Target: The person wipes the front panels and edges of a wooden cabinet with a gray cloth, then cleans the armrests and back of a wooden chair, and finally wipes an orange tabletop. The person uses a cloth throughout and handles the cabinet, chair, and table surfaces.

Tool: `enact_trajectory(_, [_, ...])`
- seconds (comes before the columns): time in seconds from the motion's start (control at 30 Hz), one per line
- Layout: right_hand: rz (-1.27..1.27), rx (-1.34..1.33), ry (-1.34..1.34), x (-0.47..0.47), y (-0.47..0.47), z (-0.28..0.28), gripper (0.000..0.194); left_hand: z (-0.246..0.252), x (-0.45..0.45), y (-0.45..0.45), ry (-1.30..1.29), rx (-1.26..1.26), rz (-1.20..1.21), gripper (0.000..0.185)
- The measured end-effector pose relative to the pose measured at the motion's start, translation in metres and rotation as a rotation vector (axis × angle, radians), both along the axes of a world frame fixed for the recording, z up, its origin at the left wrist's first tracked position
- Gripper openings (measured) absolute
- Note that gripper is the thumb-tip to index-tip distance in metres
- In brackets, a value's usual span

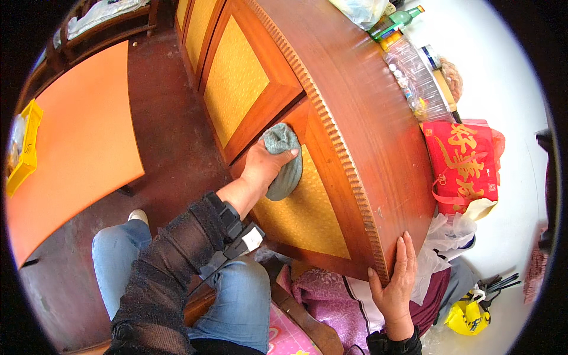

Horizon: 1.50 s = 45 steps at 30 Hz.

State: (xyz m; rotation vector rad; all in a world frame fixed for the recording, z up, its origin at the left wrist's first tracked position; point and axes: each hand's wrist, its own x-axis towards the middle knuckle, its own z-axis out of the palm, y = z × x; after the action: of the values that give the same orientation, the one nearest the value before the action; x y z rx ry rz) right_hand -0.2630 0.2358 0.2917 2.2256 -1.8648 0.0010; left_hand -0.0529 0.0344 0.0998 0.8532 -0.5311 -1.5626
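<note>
My left hand (262, 164) grips a folded grey-green cloth (284, 188) and presses it against a wooden cabinet door (319, 195) with a speckled yellow panel. The thumb lies across the cloth, and the other fingers are partly hidden by it. At the near corner of the wooden cabinet top (377, 146), my right hand (395, 284) rests palm down, its fingers flat on the surface and its thumb apart at the ridged edge trim (330, 120). It holds nothing. A black wristband with a device (244, 239) sits on my left forearm.
Along the wall stand a green glass bottle (397, 22), a clear plastic container (410, 75) and a red gift bag (463, 164) with gold writing. An orange-topped table (88, 120) carries a yellow basket (29, 146). Purple fabric (326, 297) lies below the cabinet's near end.
</note>
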Motion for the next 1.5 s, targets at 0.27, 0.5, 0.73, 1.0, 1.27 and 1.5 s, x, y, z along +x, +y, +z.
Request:
enact_trajectory(0.27, [0.015,-0.007,-0.001,0.000,0.001,0.000,0.077,-0.016,-0.045,0.027,-0.210,-0.050,0.091,0.028])
enact_trajectory(0.5, [0.040,-0.050,0.008,-0.001,0.001,-0.001,0.076,-0.009,-0.069,0.064,-0.198,-0.083,-0.004,0.037])
enact_trajectory(0.73, [0.041,-0.059,0.021,-0.003,0.001,-0.003,0.074,0.004,-0.053,0.051,0.083,0.023,0.055,0.040])
enact_trajectory(1.0, [0.088,-0.078,-0.010,-0.005,0.000,-0.004,0.074,0.007,-0.012,0.080,0.101,0.053,-0.257,0.038])
enact_trajectory(1.27, [0.565,0.189,-0.060,0.082,0.019,-0.041,0.074,0.008,0.036,0.144,-0.061,0.075,-0.240,0.055])
enact_trajectory(1.5, [0.299,0.444,-0.953,0.141,0.002,-0.113,0.076,0.032,0.098,0.204,0.256,0.107,-0.346,0.060])
